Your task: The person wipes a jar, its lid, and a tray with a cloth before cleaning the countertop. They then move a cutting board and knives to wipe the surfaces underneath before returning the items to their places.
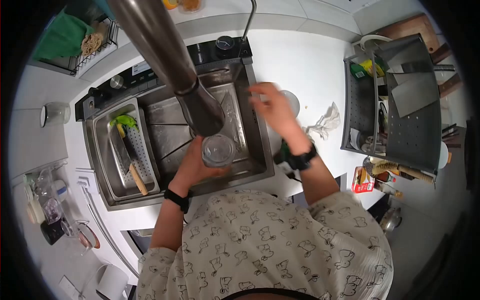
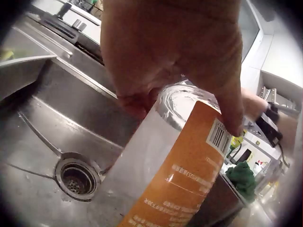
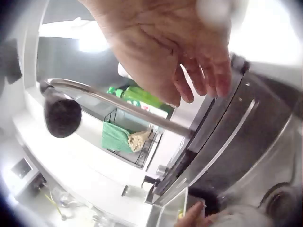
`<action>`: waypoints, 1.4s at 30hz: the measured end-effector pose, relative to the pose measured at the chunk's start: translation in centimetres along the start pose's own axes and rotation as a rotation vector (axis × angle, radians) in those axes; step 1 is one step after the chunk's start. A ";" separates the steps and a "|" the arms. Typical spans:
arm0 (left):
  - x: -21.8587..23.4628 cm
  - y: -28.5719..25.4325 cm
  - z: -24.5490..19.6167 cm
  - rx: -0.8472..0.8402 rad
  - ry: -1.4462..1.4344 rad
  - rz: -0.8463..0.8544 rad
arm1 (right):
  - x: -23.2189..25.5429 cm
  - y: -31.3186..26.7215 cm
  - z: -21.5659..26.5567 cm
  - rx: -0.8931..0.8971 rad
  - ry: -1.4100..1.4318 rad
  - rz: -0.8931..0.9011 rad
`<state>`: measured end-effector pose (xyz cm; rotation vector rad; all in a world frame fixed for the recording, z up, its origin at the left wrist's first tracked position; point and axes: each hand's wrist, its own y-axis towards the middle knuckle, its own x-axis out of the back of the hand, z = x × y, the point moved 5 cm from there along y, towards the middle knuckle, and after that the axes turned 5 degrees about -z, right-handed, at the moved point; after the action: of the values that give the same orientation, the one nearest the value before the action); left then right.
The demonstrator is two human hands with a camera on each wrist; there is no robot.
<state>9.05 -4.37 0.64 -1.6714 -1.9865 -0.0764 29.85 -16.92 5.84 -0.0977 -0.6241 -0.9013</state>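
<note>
My left hand (image 1: 190,165) grips a clear jar (image 1: 218,151) over the sink, just below the dark tap head (image 1: 202,112). In the left wrist view the jar wears an orange label (image 2: 182,175) with a barcode, and the fingers wrap round one end of it. To the right, my right hand (image 1: 276,111) is raised above the sink's right rim, holding nothing. Its fingers (image 3: 203,78) are loosely bent in the right wrist view. A pale round item (image 1: 291,102) lies on the counter beside that hand, partly covered by it.
A perforated metal tray (image 1: 107,170) at the sink's left holds a wooden-handled knife (image 1: 134,170) and a green vegetable (image 1: 124,121). Crumpled white tissue (image 1: 327,122) lies on the counter. A grey rack (image 1: 417,105) with knives stands far right; a glass jar (image 1: 55,114) stands left.
</note>
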 end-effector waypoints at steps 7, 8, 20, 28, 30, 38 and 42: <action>-2.4 -1.8 -2.2 -0.346 0.013 -0.093 | 14.3 -10.1 -18.4 -0.389 -0.737 -0.010; -2.6 -2.1 -2.4 -0.330 0.034 -0.105 | 14.0 -10.5 -16.8 -0.283 -0.759 -0.090; -5.6 -1.9 -2.3 -0.289 -0.091 -0.069 | -1.7 -13.1 7.4 0.074 -0.021 0.293; -5.3 -2.2 -3.1 -0.408 -0.117 -0.297 | -2.8 -9.5 6.8 0.273 -0.441 0.117; -5.4 -1.9 -2.9 -0.400 -0.127 -0.300 | -3.1 -9.3 6.0 0.107 -0.393 0.129; -5.8 -2.2 -1.8 -0.264 -0.056 -0.131 | -4.2 -11.6 8.6 0.174 -0.069 0.466; -5.8 -2.3 -2.3 -0.370 -0.174 -0.298 | -2.9 -8.8 6.3 0.102 -0.221 0.339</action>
<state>8.30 -11.01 0.78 -1.6249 -2.4615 -0.4453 18.94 -18.32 7.84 -0.2066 -0.8293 -0.5335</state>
